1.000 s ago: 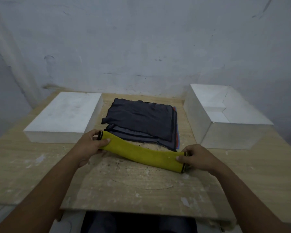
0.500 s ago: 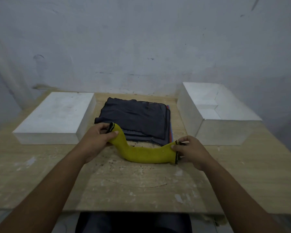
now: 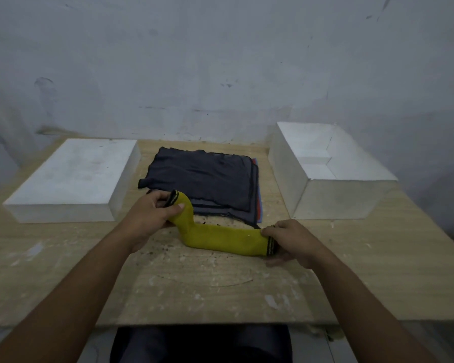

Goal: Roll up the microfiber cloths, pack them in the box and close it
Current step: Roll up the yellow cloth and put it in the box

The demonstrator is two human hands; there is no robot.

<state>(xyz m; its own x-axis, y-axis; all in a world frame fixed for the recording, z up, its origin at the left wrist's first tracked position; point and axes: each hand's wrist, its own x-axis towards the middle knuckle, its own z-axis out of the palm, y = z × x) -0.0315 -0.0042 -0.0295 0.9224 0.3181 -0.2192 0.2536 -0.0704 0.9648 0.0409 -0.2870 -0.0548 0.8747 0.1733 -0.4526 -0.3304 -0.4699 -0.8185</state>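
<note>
Holding the rolled yellow cloth [image 3: 220,238] bent at mid-desk [image 3: 194,284], my left grip [image 3: 147,216] and right grip [image 3: 294,239] each curl round one end; rolling looks done, so next I must carry it into the open box [image 3: 333,203].

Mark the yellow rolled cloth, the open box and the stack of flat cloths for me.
yellow rolled cloth [image 3: 220,238]: head view, middle of the roll.
open box [image 3: 333,199]: head view, its near outer wall.
stack of flat cloths [image 3: 202,176]: head view, the top dark cloth.

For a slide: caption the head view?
Left hand and right hand grip the ends of a rolled yellow cloth near the open box.
</note>
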